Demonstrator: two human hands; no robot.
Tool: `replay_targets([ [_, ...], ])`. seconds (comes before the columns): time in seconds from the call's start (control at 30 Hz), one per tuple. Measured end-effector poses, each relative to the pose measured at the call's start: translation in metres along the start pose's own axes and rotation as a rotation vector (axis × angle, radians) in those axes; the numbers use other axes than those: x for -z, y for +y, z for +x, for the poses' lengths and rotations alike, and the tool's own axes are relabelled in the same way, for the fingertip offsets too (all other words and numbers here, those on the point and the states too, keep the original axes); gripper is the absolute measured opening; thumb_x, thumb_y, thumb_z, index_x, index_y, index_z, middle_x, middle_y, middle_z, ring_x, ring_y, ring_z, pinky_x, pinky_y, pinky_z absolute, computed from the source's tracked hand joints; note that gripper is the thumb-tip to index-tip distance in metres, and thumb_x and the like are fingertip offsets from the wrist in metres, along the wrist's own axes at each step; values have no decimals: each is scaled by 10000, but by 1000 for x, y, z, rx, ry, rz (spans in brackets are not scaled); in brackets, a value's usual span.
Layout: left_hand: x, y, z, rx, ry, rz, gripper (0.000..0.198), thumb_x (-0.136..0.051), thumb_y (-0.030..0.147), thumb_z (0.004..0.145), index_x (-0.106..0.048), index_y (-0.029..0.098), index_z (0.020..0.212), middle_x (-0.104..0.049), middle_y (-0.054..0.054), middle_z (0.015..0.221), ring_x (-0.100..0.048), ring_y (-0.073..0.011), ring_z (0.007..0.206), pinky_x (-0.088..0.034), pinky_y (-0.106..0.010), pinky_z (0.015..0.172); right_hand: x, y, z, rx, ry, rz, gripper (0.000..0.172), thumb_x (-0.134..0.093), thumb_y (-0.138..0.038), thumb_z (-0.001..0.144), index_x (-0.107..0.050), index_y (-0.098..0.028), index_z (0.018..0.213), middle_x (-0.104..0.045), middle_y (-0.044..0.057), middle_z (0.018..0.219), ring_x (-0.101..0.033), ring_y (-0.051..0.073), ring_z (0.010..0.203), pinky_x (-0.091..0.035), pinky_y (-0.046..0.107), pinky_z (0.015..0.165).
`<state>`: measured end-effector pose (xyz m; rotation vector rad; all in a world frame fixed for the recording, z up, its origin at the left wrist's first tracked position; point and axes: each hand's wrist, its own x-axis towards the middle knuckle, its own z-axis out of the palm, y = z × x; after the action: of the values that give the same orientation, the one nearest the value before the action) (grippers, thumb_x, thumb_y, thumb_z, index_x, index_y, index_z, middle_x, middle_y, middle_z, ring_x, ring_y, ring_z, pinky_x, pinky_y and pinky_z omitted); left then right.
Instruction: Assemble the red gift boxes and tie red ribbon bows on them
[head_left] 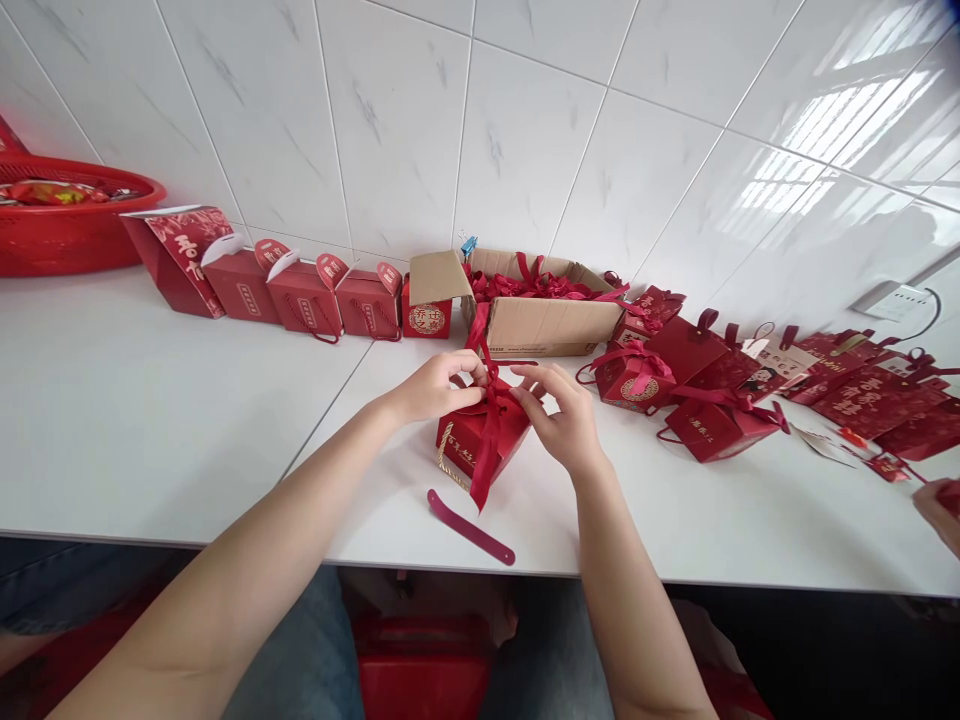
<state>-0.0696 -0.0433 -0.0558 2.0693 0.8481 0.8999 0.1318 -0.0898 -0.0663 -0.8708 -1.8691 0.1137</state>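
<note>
The long white tabletop [225, 430] bears all items. An open brown cardboard carton [555, 325] of heaped red ribbons [536, 285] stands behind the work, presumably for easy reach. The red paper gift box with gold lettering [463, 438] rests on the tabletop before the person, likely so both hands can work its top. Left hand [444, 387] and right hand [564, 408] each pinch the glossy red ribbon [489, 445] there, apparently for tension. A flat maroon strap [471, 527] lies loose near the front edge, untouched.
</note>
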Motion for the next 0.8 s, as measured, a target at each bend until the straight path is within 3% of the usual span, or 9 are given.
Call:
replay_targets([
  [0.1, 0, 0, 0, 28, -9, -44, 106, -564, 243, 722, -605, 167, 784, -604, -27, 891, -585, -170, 848, -470, -281, 727, 4, -4, -1, 2, 53, -6, 126, -558, -236, 890, -679, -212, 916, -628, -4, 705, -487, 84, 512, -437, 238, 498],
  [0.2, -1, 0, 0, 23, -18, -55, 100, -560, 238, 728, -602, 170, 787, -600, -24, 891, -577, -170, 851, -458, -281, 730, 6, -4, -1, -45, 83, 2, 195, -536, -286, 904, -685, -201, 811, -614, -5, 620, -498, 98, 504, -423, 248, 482],
  [0.33, -1, 1, 0, -13, -20, -26, 59, -539, 225, 743, -568, 176, 757, -585, -14, 885, -552, -161, 850, -424, -276, 757, 7, 6, 1, -107, 102, -54, 234, -505, -331, 919, -689, -202, 855, -671, 52, 803, -587, 146, 668, -497, 288, 602],
  [0.5, -1, 5, 0, -75, -54, 1, 72, -483, 214, 759, -531, 170, 727, -553, -19, 852, -519, -164, 844, -403, -276, 779, 13, 16, 10, -163, -31, -21, 239, -524, -364, 911, -665, -211, 1029, -681, 72, 1008, -623, 147, 728, -526, 290, 648],
  [0.63, -3, 7, -1, -140, -59, 47, 70, -457, 208, 753, -486, 173, 699, -526, -11, 789, -493, -164, 806, -400, -278, 759, 13, 11, 22, -78, -228, 148, 349, -578, -356, 891, -580, -233, 1218, -659, 77, 1171, -655, 148, 832, -547, 288, 719],
  [0.7, -5, 9, -2, -151, -54, 63, 77, -457, 202, 750, -471, 175, 679, -531, -10, 773, -494, -164, 792, -407, -282, 757, 9, 10, 25, 4, -277, 202, 313, -600, -342, 883, -607, -232, 1176, -669, 77, 1155, -660, 151, 871, -551, 288, 740],
  [0.8, -8, 11, -4, -142, -50, 46, 74, -469, 210, 753, -496, 177, 692, -574, -18, 786, -525, -170, 799, -429, -293, 770, 4, 13, 20, 84, -230, 205, 143, -604, -293, 884, -676, -218, 982, -714, 59, 966, -666, 157, 859, -551, 299, 748],
])
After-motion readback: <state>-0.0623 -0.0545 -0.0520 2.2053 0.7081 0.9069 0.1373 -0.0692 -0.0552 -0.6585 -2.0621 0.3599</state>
